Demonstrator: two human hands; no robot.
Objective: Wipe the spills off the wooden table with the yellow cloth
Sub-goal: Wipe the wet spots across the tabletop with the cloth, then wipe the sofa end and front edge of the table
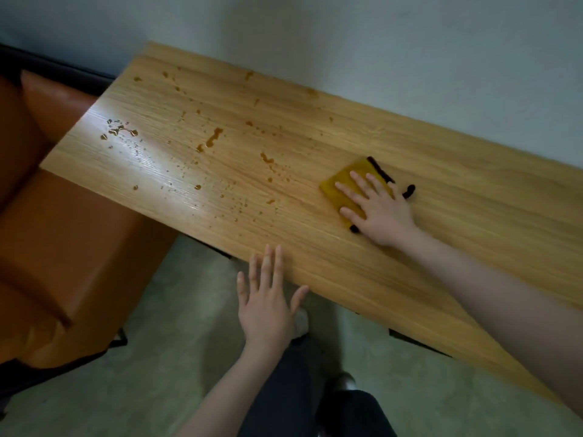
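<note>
The yellow cloth (342,187) with a dark edge lies flat on the wooden table (457,216), right of the middle. My right hand (375,206) presses down on it with straight, spread fingers. Brown spills (214,138) in drops and small puddles dot the table's left half, with a shiny puddle (121,130) near the far left corner. My left hand (268,298) is open, its fingertips over the table's near edge; whether it touches the wood is not clear.
An orange padded seat (56,234) stands at the table's left end. A pale wall (410,58) runs along the table's far side. My dark trouser legs (303,392) and the greenish floor (157,373) are below the near edge.
</note>
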